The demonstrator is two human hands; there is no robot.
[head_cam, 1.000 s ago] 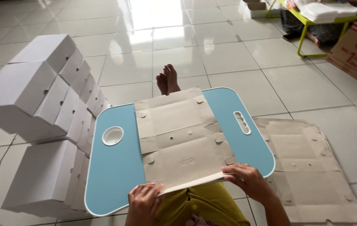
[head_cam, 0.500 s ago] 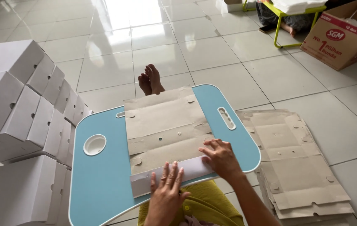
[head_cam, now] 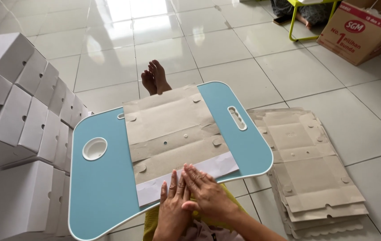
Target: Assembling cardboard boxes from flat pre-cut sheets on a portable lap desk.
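Note:
A flat brown cardboard box blank [head_cam: 172,129] lies across a light blue lap table [head_cam: 103,187]. Its near flap [head_cam: 155,189] is folded over and shows white. My left hand [head_cam: 172,212] and my right hand [head_cam: 208,194] lie flat side by side on that folded flap at the table's near edge, fingers spread and pressing down. Neither hand grips anything. My feet [head_cam: 155,76] show beyond the table's far edge.
Folded white boxes [head_cam: 18,111] are stacked at the left, several high. A pile of flat brown blanks [head_cam: 308,160] lies on the tiled floor at the right. A brown carton [head_cam: 362,29] and a yellow-green table leg [head_cam: 294,20] stand at the far right.
The near flap has been folded flat onto the blank. Both hands moved together onto it and now press it down; the view has shifted slightly.

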